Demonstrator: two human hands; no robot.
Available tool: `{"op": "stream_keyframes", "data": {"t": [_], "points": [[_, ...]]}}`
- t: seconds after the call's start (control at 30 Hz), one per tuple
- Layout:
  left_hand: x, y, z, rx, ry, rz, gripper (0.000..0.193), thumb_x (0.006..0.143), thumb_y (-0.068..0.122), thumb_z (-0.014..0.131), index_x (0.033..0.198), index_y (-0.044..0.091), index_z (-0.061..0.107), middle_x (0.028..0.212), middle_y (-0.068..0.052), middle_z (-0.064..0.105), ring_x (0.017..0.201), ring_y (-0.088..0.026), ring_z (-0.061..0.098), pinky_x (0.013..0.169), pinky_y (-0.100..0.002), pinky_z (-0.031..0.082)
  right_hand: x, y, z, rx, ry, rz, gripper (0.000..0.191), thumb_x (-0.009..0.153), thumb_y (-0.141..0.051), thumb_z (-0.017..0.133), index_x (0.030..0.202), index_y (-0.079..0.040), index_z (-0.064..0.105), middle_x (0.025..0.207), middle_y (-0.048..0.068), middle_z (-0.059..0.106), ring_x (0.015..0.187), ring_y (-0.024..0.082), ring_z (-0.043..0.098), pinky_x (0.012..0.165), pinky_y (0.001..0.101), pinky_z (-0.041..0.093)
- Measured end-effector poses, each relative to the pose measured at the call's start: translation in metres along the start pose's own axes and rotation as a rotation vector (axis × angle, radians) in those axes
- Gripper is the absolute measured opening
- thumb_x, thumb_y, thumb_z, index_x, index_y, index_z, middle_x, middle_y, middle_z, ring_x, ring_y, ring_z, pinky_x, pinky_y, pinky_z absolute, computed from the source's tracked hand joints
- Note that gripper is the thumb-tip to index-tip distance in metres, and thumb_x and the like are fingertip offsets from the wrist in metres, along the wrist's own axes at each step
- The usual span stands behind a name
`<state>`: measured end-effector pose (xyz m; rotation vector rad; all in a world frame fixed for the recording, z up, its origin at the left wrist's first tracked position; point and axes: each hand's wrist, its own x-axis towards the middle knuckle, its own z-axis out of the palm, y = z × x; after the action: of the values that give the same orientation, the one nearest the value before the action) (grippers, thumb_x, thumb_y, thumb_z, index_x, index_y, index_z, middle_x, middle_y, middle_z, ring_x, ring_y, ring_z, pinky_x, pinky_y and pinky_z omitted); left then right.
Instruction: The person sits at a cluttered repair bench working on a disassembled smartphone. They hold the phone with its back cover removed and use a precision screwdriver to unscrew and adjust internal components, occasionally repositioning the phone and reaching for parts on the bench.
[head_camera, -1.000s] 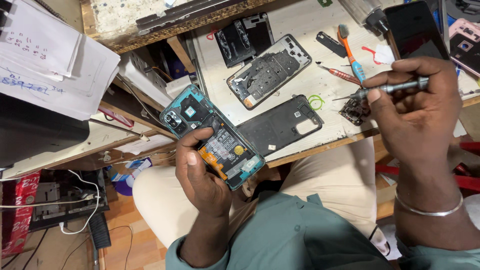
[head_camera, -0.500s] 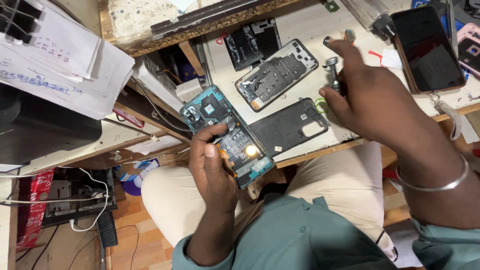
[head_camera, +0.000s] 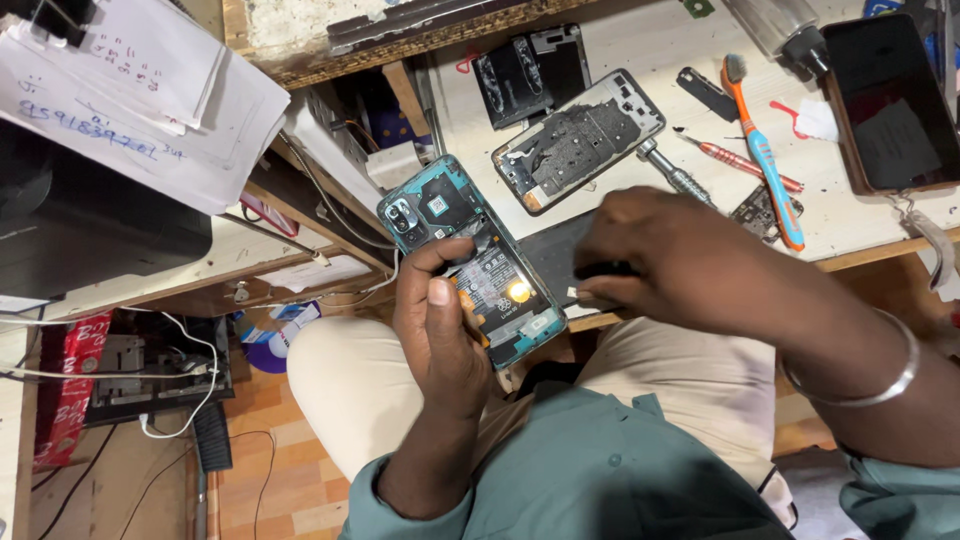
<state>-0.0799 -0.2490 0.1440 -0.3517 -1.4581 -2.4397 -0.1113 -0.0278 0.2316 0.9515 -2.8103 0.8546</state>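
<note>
Opened smartphone (head_camera: 472, 260), flat rectangle w/ teal plastic frame, back cover off, glossy black battery and circuit parts exposed. Gripped over lap in left hand (head_camera: 440, 330): thumb across battery, fingers wrapped behind. Long axis diagonal, camera end pointing up-left, toward wooden bench edge (head_camera: 850, 262). Right hand (head_camera: 680, 255) just beside phone's lower right, fingers curled, pinching small pale part (head_camera: 580, 297).

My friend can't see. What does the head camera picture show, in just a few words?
A person's left hand holds an opened phone with its insides showing, while the right hand reaches down onto a dark back cover at the workbench edge. An orange toothbrush and another opened phone frame lie on the bench.
</note>
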Motion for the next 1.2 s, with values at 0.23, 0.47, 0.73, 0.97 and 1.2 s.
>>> {"op": "stream_keyframes", "data": {"t": [0.23, 0.47, 0.73, 0.97, 1.2], "points": [[0.000, 0.001, -0.003, 0.013, 0.000, -0.009, 0.045, 0.109, 0.036, 0.053, 0.128, -0.004, 0.057, 0.123, -0.014, 0.061, 0.112, -0.016, 0.057, 0.102, -0.032, 0.047, 0.022, -0.010, 0.003, -0.038, -0.248, -0.132, 0.024, 0.065, -0.009, 0.078, 0.088, -0.011, 0.075, 0.085, 0.007, 0.066, 0.085, 0.030, 0.065, 0.074, 0.0436, 0.052], [0.001, 0.000, -0.007, -0.001, -0.001, -0.016, 0.046, 0.109, 0.037, 0.052, 0.129, -0.004, 0.057, 0.124, -0.014, 0.060, 0.113, -0.016, 0.057, 0.105, -0.032, 0.047, 0.038, -0.009, -0.002, -0.092, -0.369, -0.175, 0.024, 0.067, -0.016, 0.078, 0.091, -0.011, 0.075, 0.094, 0.009, 0.068, 0.090, 0.032, 0.064, 0.073, 0.0437, 0.053], [0.001, 0.000, -0.007, -0.066, -0.012, -0.032, 0.043, 0.109, 0.034, 0.053, 0.129, -0.003, 0.056, 0.123, -0.013, 0.061, 0.110, -0.015, 0.058, 0.100, -0.032, 0.049, 0.046, -0.017, -0.003, -0.092, -0.495, -0.107, 0.019, 0.070, -0.014, 0.075, 0.086, -0.007, 0.068, 0.090, 0.012, 0.067, 0.085, 0.034, 0.065, 0.071, 0.0477, 0.053], [0.001, 0.002, -0.010, -0.051, -0.009, -0.015, 0.042, 0.109, 0.034, 0.054, 0.128, -0.003, 0.057, 0.122, -0.012, 0.061, 0.109, -0.013, 0.058, 0.099, -0.031, 0.049, 0.046, -0.021, -0.021, -0.049, -0.435, -0.051, 0.015, 0.072, -0.016, 0.073, 0.077, -0.005, 0.064, 0.071, 0.014, 0.063, 0.071, 0.033, 0.064, 0.065, 0.0454, 0.052], [0.001, 0.005, -0.010, -0.055, -0.032, -0.035, 0.040, 0.110, 0.033, 0.053, 0.129, -0.002, 0.056, 0.121, -0.010, 0.060, 0.109, -0.012, 0.056, 0.100, -0.030, 0.047, 0.040, 0.017, -0.048, -0.248, -0.452, 0.549, 0.010, 0.088, -0.016, 0.071, 0.095, -0.008, 0.070, 0.077, 0.007, 0.068, 0.067, 0.028, 0.068, 0.065, 0.0405, 0.056]]}}
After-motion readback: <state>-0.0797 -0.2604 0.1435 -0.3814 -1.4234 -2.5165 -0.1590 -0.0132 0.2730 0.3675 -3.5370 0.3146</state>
